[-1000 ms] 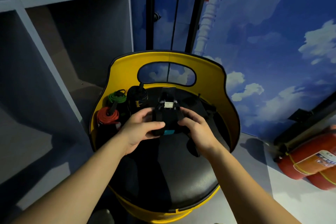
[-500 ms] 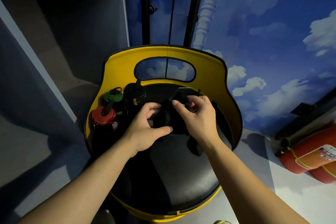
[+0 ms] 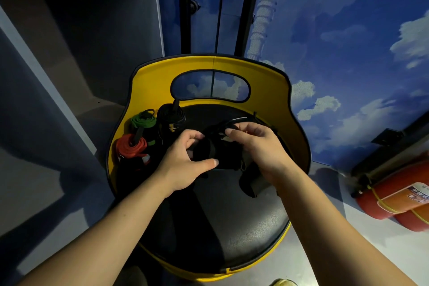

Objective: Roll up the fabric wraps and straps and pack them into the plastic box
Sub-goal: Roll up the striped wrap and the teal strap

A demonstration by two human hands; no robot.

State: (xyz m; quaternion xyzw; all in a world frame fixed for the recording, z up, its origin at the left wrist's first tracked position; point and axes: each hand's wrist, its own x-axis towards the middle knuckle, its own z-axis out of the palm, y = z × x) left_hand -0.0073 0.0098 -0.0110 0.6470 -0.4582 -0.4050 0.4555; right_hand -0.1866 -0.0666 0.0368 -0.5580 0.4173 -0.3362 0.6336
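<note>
At the left edge of the chair seat [image 3: 209, 227], against the yellow backrest [image 3: 151, 81]: one red roll [image 3: 131, 146], one green roll [image 3: 142, 121], one taller black roll [image 3: 171, 122], all standing on end and touching or nearly touching; I judge these done and waiting. Centre, above the seat: black wrap [image 3: 218, 153], soft cloth, part rolled, held between both my hands. My left hand [image 3: 185, 165] grips the rolled body, thumb under and fingers curled over the top. My right hand [image 3: 257, 146] pinches the loose end near a small white tag [image 3: 226, 138], fingertips bent onto the fabric. Handling, as I judge it: light, limp, no stiffness of its own, apt to spring loose if the roll is slackened; best held across the roll's width with steady tension on the free end. Right of that, under my right wrist: a black strap end [image 3: 249, 186] lying on the seat. No plastic box in view
</note>
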